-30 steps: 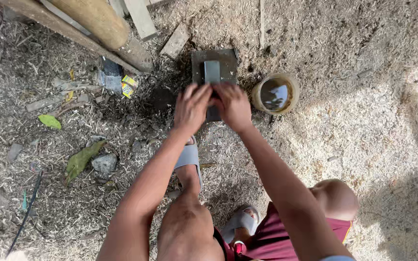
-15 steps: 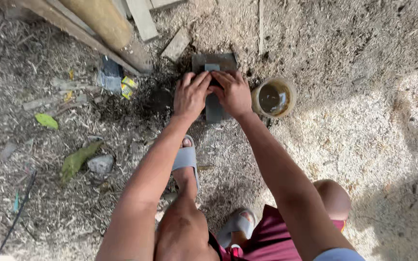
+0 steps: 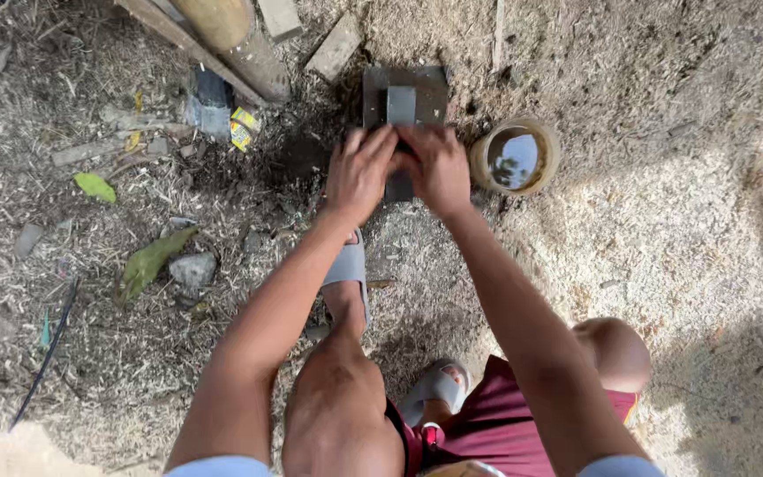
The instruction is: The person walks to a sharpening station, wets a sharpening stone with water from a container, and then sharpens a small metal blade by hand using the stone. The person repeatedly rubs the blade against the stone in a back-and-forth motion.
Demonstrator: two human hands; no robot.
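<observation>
Pressing down together, the left hand (image 3: 359,172) and right hand (image 3: 437,168) lie side by side on a narrow grey blade (image 3: 400,104) that runs lengthwise over a dark flat stone (image 3: 430,93). The stone is rectangular, dull grey, set on the sawdust ground (image 3: 664,221) at the top centre of the view. Only the blade's far end shows beyond the fingertips, and a short dark stretch shows below the palms; the rest is covered. Fingers of both hands are bent over the blade and appear to grip it; the undersides are hidden.

Just right of the stone, near the right hand: a round tan cup (image 3: 515,157), open top, liquid inside reflecting sky.

Left of the stone, near the base of a slanted wooden post (image 3: 240,44): a small crumpled packet (image 3: 241,128), yellow with some red, lying beside a grey-blue wrapper (image 3: 207,104). Print too small to tell.

A grey sandal (image 3: 346,265) rests below the left hand.
</observation>
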